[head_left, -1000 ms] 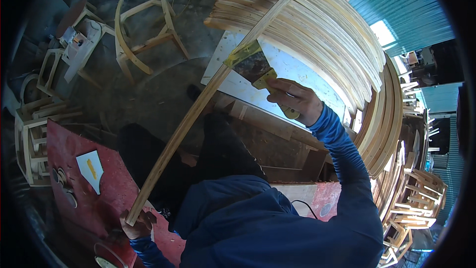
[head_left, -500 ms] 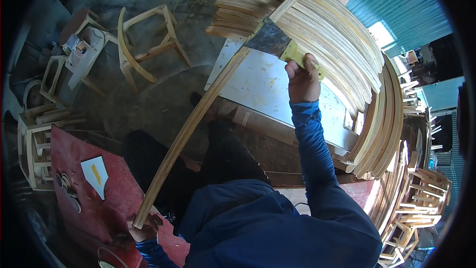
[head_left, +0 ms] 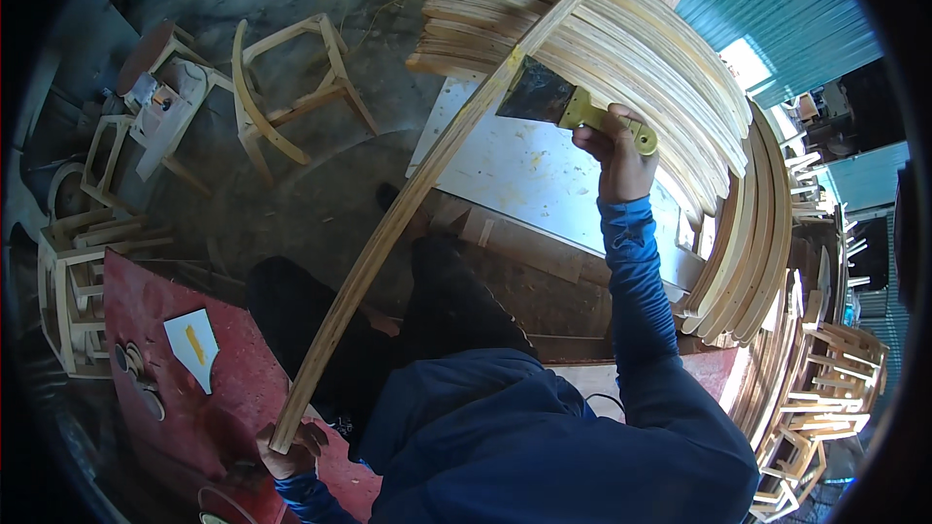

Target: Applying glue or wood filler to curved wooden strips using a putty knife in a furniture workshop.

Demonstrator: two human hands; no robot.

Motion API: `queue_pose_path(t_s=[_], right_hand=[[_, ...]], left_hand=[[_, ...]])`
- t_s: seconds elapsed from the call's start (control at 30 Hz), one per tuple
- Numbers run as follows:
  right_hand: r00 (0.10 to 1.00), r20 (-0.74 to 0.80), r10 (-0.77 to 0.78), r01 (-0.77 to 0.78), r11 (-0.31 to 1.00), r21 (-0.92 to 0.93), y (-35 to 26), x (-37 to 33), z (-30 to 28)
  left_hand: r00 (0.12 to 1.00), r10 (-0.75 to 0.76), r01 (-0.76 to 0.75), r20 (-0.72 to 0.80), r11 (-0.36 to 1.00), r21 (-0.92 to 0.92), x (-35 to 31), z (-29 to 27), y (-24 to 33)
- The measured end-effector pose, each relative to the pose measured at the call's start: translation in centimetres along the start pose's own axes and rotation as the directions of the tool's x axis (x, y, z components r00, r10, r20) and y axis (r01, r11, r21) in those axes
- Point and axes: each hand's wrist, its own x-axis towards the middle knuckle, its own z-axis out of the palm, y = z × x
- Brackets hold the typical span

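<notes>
1. A big stack of curved wooden slats (head_left: 670, 68) filled the upper right, fanned out in an arc and running down the right side toward more wooden frames (head_left: 835, 378).
2. A white board (head_left: 524, 175), spotted with yellow, lay flat below the stack; a red desk (head_left: 223, 398) sat at the lower left with a white paper scrap (head_left: 192, 344) on it.
3. Two unfinished wooden stools (head_left: 291, 87) stood on the dirt floor at upper left, well apart from the hands.
4. One long curved slat (head_left: 408, 204) crossed the view diagonally — its upper end rested against the stack, its lower end reached the desk.
5. The left hand (head_left: 286, 446) closed its grip around the slat's lower end, fingers wrapped tight.
6. The right hand (head_left: 616, 150) held a wide putty knife (head_left: 558, 102) by its yellow handle, grip pressed shut around it.
7. The knife's dark blade touched the slat's upper part, just below the stack — whether flat or on edge was hard to tell through the blur.
</notes>
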Motion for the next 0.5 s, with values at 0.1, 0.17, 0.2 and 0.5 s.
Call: queue_pose_path(t_s=[0.1,0.17,0.2,0.5], right_hand=[[0.984,0.095,-0.151,0.169,0.961,-0.218,-3.0,-0.4,0.9],[0.946,0.203,-0.255,0.315,0.87,-0.378,-4.1,-0.9,1.5],[0.888,0.322,-0.328,0.454,0.733,-0.507,-4.6,-1.1,1.8],[0.472,0.863,-0.18,0.876,-0.02,-0.483,-2.3,-2.4,5.3]], left_hand=[[0.998,-0.016,0.012,0.061,0.997,0.074,0.3,0.8,0.2],[0.999,-0.009,0.006,0.043,0.998,0.06,0.1,0.8,0.1],[1.0,-0.004,0.003,0.024,0.999,0.046,-0.1,0.9,0.0],[0.995,0.046,-0.037,-0.091,0.994,0.1,-0.1,2.5,0.5]])
